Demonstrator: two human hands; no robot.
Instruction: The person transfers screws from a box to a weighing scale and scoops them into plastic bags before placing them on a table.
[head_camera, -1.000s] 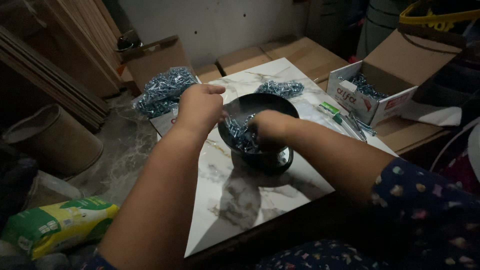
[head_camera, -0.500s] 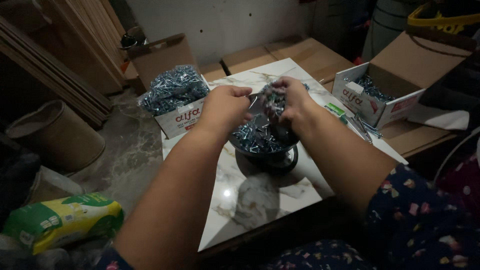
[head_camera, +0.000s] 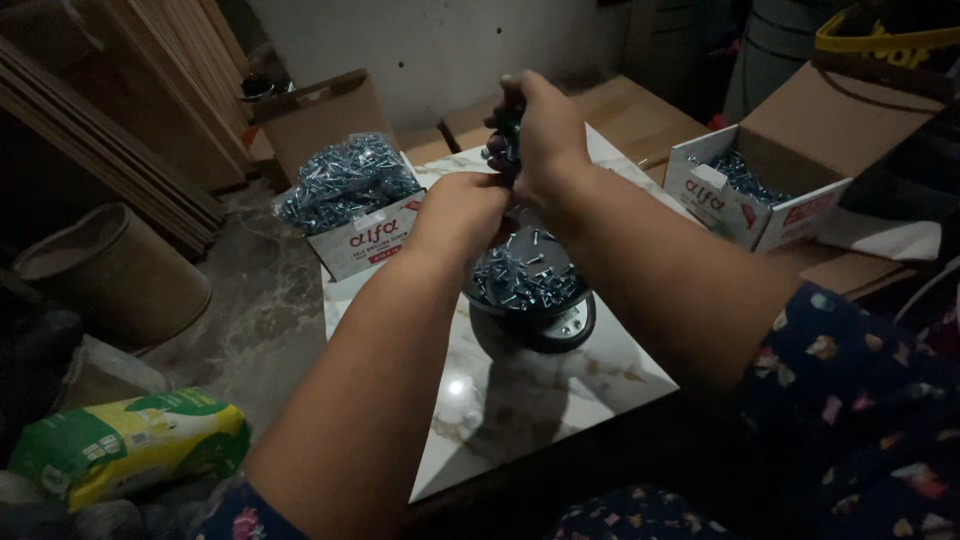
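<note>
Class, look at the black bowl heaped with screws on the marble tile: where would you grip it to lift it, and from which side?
Probably grip the black bowl low on its outer wall with both hands, one from each side. The screws are heaped to the rim, so a pinch on the rim would meet sharp points, and it needs to stay level on the marble tile.

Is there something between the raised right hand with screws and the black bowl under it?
Nothing visible blocks it. The right hand holds screws above the black bowl; the left hand is beside that path, at the bowl's left rim.
</note>
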